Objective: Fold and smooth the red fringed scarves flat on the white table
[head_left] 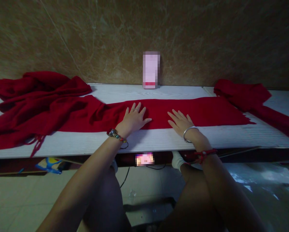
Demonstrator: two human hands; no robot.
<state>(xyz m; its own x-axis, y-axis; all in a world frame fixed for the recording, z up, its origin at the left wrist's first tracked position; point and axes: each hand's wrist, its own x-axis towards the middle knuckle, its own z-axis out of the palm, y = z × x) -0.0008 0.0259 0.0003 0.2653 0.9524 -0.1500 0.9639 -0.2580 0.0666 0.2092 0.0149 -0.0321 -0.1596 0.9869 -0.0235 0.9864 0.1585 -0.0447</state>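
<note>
A long dark red scarf point(207, 111) lies stretched flat across the white table point(159, 138), its fringed end to the right. My left hand point(134, 118) rests palm down on the scarf near the middle, fingers spread. My right hand point(180, 121) lies flat on the scarf just to the right, fingers apart, a silver bangle on the wrist. The scarf's left part is bunched into a crumpled heap point(38, 103).
Another red scarf point(253, 96) lies at the table's right end. A blurred pink upright object point(151, 70) stands against the brown marbled wall. Under the table edge are my knees, a tiled floor and a blue-and-yellow item point(49, 164) at the left.
</note>
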